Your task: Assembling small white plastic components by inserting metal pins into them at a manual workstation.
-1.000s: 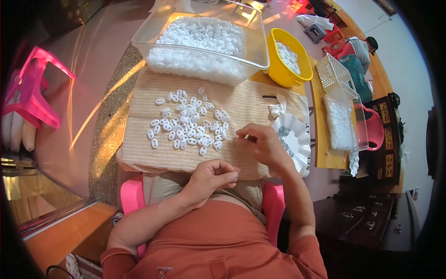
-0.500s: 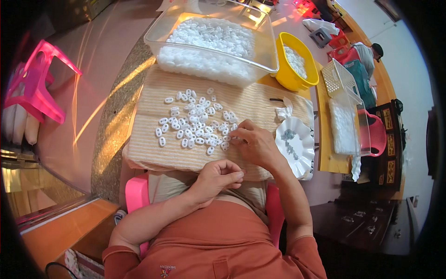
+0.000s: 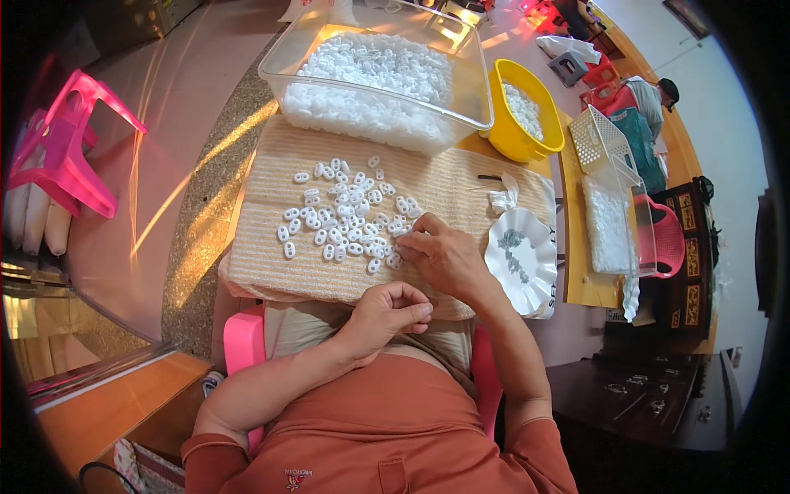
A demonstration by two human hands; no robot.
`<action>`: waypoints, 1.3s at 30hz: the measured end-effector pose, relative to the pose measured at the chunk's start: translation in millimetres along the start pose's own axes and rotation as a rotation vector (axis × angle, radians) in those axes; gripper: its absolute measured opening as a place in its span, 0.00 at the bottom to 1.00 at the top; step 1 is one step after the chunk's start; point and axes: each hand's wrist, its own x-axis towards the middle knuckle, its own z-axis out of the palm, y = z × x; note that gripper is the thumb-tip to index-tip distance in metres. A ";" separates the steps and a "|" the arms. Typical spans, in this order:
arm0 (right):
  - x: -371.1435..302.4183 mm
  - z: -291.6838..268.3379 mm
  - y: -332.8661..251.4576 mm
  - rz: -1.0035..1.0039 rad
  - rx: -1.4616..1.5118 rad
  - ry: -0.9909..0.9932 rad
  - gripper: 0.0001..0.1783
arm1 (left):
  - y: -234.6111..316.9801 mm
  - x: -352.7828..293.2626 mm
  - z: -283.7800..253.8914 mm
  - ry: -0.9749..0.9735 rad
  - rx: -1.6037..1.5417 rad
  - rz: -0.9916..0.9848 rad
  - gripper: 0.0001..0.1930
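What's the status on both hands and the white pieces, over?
Right hand at right edge of white pieces, grip unclear. Left hand by near edge of striped cloth, fingers curled, contents unclear. Fluted dish to the right, not blocking pieces.

Left hand curled, right hand forward
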 end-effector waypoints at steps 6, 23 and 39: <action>-6.9 0.1 2.4 0.015 0.160 0.128 0.06 | 0.0 0.0 0.0 -0.003 -0.008 0.005 0.05; -4.9 -7.3 -20.6 0.032 -0.056 -0.076 0.11 | -2.3 2.2 -1.2 -0.007 0.029 0.011 0.05; -9.5 5.6 -2.8 0.014 0.154 -0.023 0.09 | -1.8 2.8 -1.7 -0.023 0.042 -0.002 0.05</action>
